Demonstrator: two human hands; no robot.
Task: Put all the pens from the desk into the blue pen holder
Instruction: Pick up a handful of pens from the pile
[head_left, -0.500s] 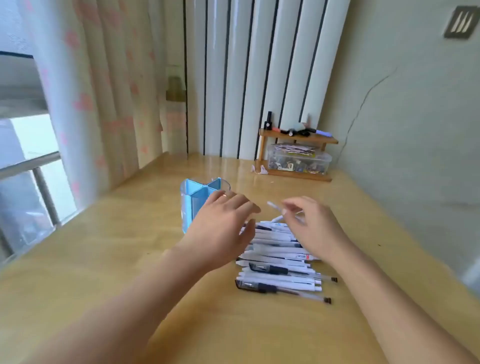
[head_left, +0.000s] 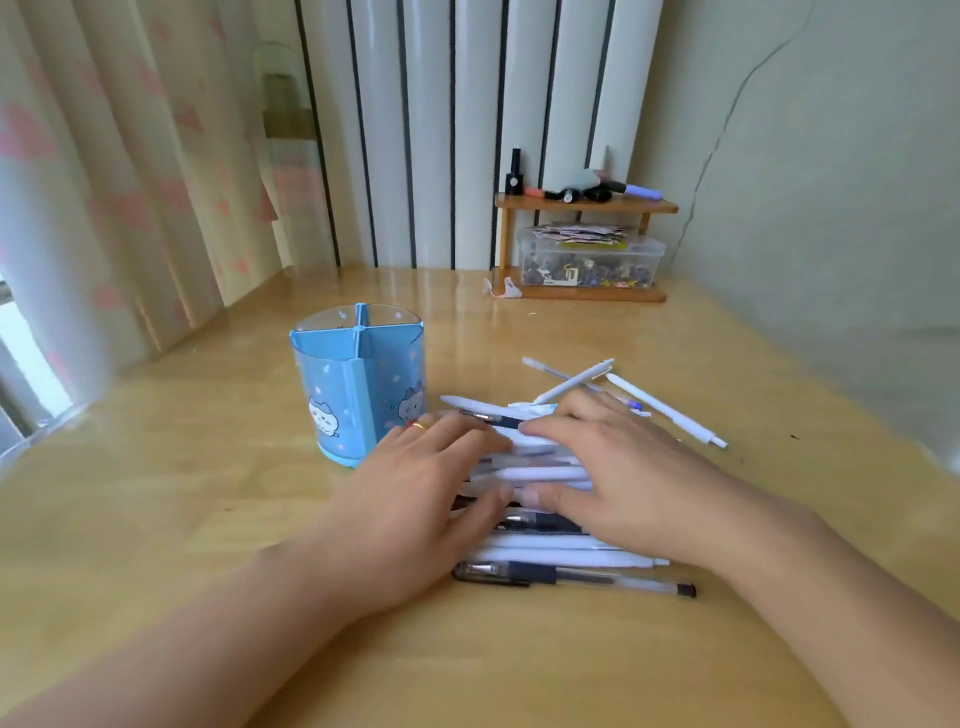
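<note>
left hand (head_left: 415, 499) and right hand (head_left: 613, 483) lie flat on the pen pile (head_left: 550, 558), fingers straight, gripping nothing. blue pen holder (head_left: 358, 384) stands just left

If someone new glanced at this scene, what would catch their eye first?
Probably both hands, the left hand and the right hand, resting on a pile of pens at the middle of the desk. Just left of the pile stands the blue pen holder, with no pens visible inside.

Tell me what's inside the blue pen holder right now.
The blue pen holder shows blue dividers splitting it into compartments, and no pens stick up above its rim. The compartment bottoms are hidden by its walls. The pens lie on the desk under both hands.
</note>
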